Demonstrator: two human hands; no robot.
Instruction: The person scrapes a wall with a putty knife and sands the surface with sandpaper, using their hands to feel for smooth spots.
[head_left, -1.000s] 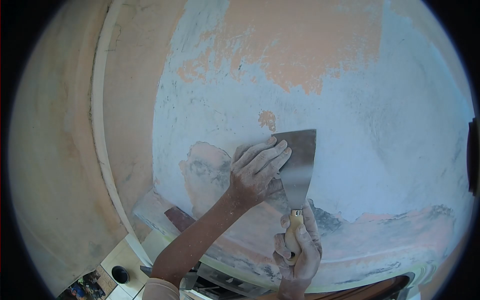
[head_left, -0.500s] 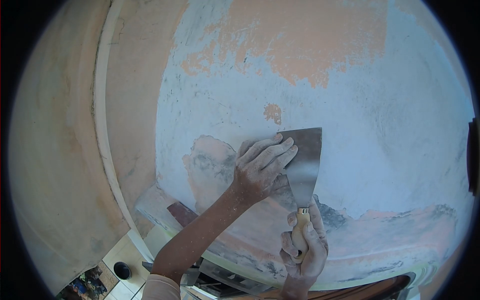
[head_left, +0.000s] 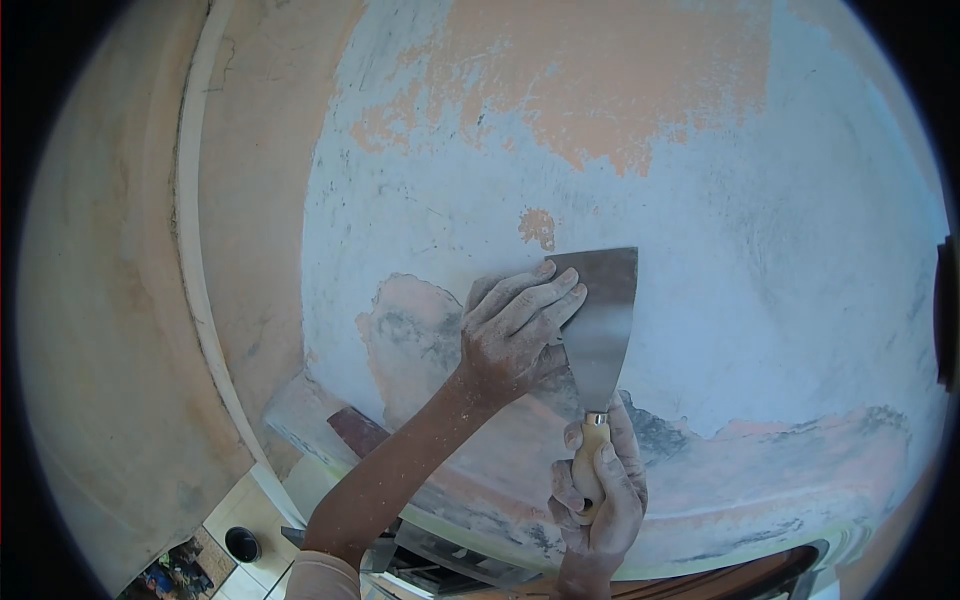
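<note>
A wide putty knife (head_left: 603,325) with a metal blade and a pale wooden handle is held upright in front of the wall. My right hand (head_left: 602,490) is wrapped round its handle, below the blade. My left hand (head_left: 517,325), dusty with powder, has its fingertips laid on the left side of the blade, near the top corner. Its fingers are stretched out and lie close to each other. Behind both hands, the wall (head_left: 700,290) shows whitish coating with bare peach areas and rough grey patches.
A dark reddish flat piece (head_left: 357,431) lies on the ledge left of my forearm. At the lower left, a black container (head_left: 242,544) stands on floor tiles near a dark, colourful heap (head_left: 172,576). A white strip (head_left: 196,270) runs down the left wall.
Both hands and the putty knife appear slightly further left and the blade a little higher in view. The wall has shifted slightly left too. The hold on the tool looks the same.
</note>
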